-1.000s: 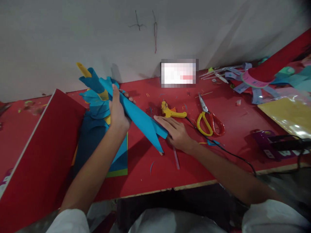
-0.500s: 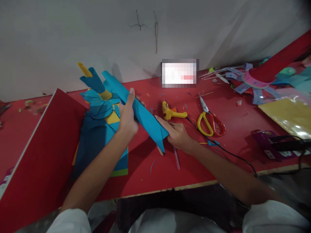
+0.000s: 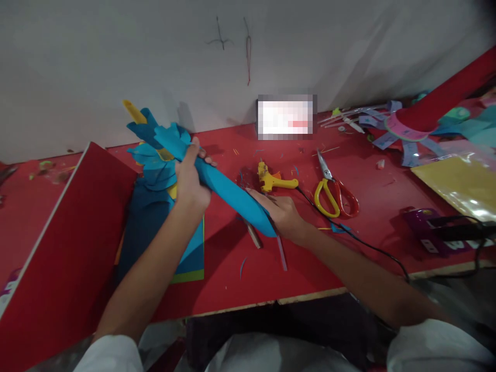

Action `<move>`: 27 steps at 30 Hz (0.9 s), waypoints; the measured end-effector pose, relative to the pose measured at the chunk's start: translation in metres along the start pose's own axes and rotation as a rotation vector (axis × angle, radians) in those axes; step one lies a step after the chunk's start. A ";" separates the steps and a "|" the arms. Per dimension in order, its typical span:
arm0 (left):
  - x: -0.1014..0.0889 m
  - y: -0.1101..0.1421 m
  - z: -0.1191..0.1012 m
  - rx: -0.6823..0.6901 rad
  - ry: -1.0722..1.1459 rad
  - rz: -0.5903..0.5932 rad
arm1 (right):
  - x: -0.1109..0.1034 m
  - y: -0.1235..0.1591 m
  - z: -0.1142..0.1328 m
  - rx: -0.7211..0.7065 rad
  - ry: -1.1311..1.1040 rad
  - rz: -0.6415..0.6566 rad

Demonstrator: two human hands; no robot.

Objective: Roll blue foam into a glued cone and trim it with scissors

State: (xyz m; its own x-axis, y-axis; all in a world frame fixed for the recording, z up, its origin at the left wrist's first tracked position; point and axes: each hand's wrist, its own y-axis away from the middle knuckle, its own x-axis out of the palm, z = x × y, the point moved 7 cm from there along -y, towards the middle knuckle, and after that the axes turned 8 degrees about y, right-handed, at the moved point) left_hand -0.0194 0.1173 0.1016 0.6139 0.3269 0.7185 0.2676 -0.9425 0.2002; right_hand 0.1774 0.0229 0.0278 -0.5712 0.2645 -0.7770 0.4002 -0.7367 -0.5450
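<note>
A roll of bright blue paper (image 3: 232, 194) slants across the middle of the table, held up off its surface between both hands. My left hand (image 3: 191, 178) is wrapped round its upper part, thumb on top. At its lower end my right hand (image 3: 284, 214) grips the paper, some fingers hidden behind it. Behind my left hand stands a blue and yellow paper flower (image 3: 149, 134), partly covered by the roll. Sheets of dark blue paper (image 3: 145, 227) lie under and in front of the flower.
A yellow glue gun (image 3: 275, 181) and scissors (image 3: 331, 191) with yellow and red handles lie right of the roll. A stick (image 3: 253, 235) and a clear glue stick (image 3: 282, 256) are below it. A red board (image 3: 70, 243) rises at left. A blurred screen (image 3: 285, 118) leans on the wall.
My left hand has slid slightly left and up along the roll. The roll's lower end has turned and looks rounder, uncovering more of the stick. My right hand has barely moved.
</note>
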 end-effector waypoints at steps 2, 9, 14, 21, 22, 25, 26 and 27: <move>0.001 0.006 0.009 -0.011 -0.021 -0.002 | 0.000 0.000 0.000 -0.007 0.000 -0.012; -0.004 -0.014 -0.013 -0.026 0.023 0.056 | -0.015 -0.008 0.013 -0.080 -0.044 -0.074; -0.013 -0.033 -0.019 -0.090 0.025 0.074 | -0.030 -0.013 0.015 -0.055 -0.139 -0.158; -0.016 -0.036 0.010 -0.238 0.025 0.035 | -0.030 -0.015 -0.004 0.100 -0.630 -0.183; -0.017 -0.036 0.011 -0.243 -0.008 0.052 | -0.027 -0.015 -0.008 0.158 -0.692 -0.197; -0.023 -0.039 0.015 -0.246 -0.099 0.094 | -0.022 -0.015 -0.022 0.296 -0.769 -0.263; -0.026 -0.040 0.017 -0.239 -0.114 0.093 | -0.023 -0.015 -0.028 0.332 -0.733 -0.288; -0.029 -0.041 0.022 -0.241 -0.128 0.104 | -0.026 -0.016 -0.034 0.357 -0.657 -0.317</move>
State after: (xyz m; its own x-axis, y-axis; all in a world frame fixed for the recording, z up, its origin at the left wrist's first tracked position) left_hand -0.0319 0.1478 0.0582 0.7213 0.2197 0.6568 0.0237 -0.9556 0.2936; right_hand 0.2105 0.0490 0.0463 -0.9675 0.1569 -0.1984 -0.0411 -0.8714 -0.4888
